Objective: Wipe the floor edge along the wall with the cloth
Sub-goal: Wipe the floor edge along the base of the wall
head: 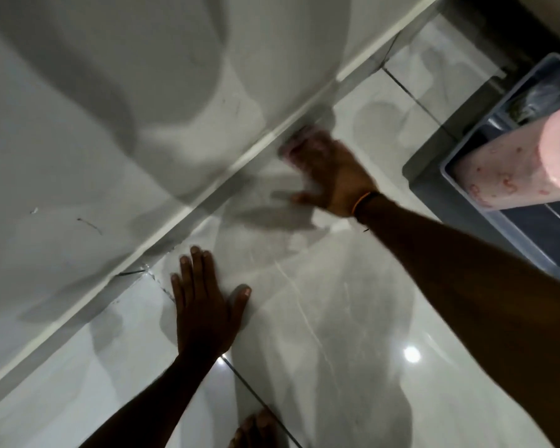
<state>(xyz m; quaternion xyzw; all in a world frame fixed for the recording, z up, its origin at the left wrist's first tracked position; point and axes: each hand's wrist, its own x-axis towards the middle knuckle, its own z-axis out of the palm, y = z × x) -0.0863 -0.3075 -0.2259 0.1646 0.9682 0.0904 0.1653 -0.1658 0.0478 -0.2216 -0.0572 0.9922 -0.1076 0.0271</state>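
My right hand (pixel 330 174) is blurred with motion and presses a pale cloth (pixel 296 140) against the floor right at the foot of the white wall (pixel 110 124). Most of the cloth is hidden under my fingers; only a whitish, pinkish edge shows by the skirting line (pixel 227 171). My left hand (pixel 204 305) lies flat on the glossy grey floor tile (pixel 337 318), fingers spread, holding nothing, a short way from the wall edge.
A clear plastic bin (pixel 514 134) with a pink patterned roll (pixel 524 156) in it stands at the right, on a dark mat. Cracked tile shows near the skirting by my left hand. My bare toes (pixel 256 428) show at the bottom.
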